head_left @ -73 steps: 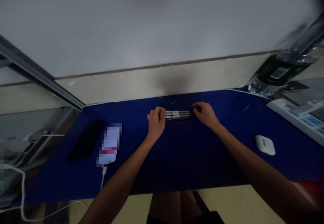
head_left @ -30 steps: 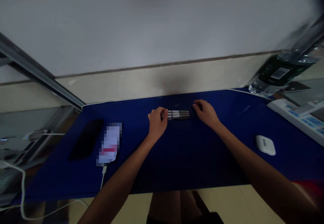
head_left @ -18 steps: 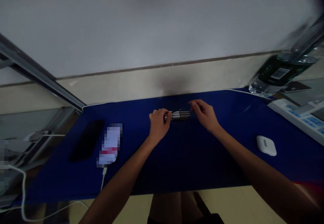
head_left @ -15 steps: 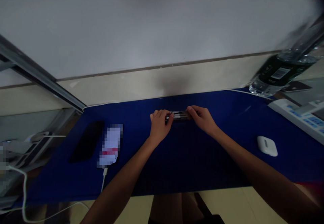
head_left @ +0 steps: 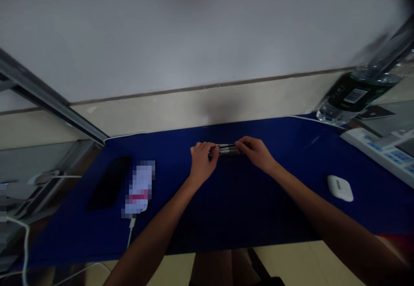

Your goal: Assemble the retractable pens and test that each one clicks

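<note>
White pens [head_left: 228,149] pinched between both hands on a blue mat [head_left: 258,221]

Their long axis runs left to right across the mat, and which way the tips face can't be told. The left hand [head_left: 203,161] curls narrowly around their left end, while the right hand [head_left: 255,153] closes its fingertips on their right end. Left of the pens lies a black phone [head_left: 108,182]; right of them sits a white earbud case [head_left: 339,188]. Beyond them, a water bottle [head_left: 355,96] shows a barcode label [head_left: 355,96], with no readable writing.
</note>
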A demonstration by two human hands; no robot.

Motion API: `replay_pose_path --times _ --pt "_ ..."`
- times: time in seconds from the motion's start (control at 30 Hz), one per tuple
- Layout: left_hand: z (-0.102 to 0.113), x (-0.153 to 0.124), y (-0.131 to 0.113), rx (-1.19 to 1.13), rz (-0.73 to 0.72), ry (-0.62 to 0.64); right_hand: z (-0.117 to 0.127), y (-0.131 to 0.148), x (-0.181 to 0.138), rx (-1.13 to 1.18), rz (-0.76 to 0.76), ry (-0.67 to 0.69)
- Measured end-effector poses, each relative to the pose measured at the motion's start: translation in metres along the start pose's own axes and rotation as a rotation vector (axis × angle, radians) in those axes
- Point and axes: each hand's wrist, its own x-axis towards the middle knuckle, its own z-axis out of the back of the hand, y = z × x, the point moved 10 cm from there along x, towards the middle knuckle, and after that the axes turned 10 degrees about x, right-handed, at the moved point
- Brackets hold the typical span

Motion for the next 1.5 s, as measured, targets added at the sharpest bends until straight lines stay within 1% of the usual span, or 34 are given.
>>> replay_pose_path --times 0.23,0.3,0.4,0.5,0.6,0.77,0.9,1.03,1.2,1.27,1.37,1.5 --pt "0.003 0.003 0.008 -0.029 0.038 -0.038 0.008 -0.005 0.005 0.138 -0.014 -0.051" --pt "0.004 0.003 0.009 -0.026 0.043 -0.04 0.008 -0.005 0.005 0.111 -0.009 -0.046" --pt "0.005 0.003 0.009 -0.034 0.043 -0.047 0.008 -0.002 0.003 -0.015 -0.002 -0.033" --pt "0.007 0.003 0.009 -0.035 0.039 -0.053 0.005 0.002 0.002 -0.075 0.013 0.008" --pt "0.008 0.002 0.01 -0.031 0.049 -0.056 0.003 0.003 0.001 -0.033 0.012 0.015" --pt "0.01 0.002 0.013 -0.045 0.072 -0.076 0.003 0.001 0.003 0.118 0.028 0.015" --pt "0.011 0.002 0.015 -0.046 0.078 -0.099 0.003 -0.006 0.005 0.14 0.004 0.017" --pt "0.01 0.002 0.014 -0.048 0.075 -0.099 0.004 -0.005 0.004 0.082 0.015 0.017" --pt "0.012 0.0 0.013 -0.064 0.061 -0.12 0.01 0.004 0.002 -0.161 0.048 -0.031" --pt "0.012 0.0 0.013 -0.068 0.059 -0.122 0.009 0.005 0.001 -0.2 0.043 -0.027" --pt "0.011 0.001 0.014 -0.059 0.061 -0.122 0.007 0.003 0.001 -0.129 0.023 0.0" --pt "0.011 0.001 0.014 -0.047 0.068 -0.119 0.004 0.001 0.002 0.045 0.015 0.012"
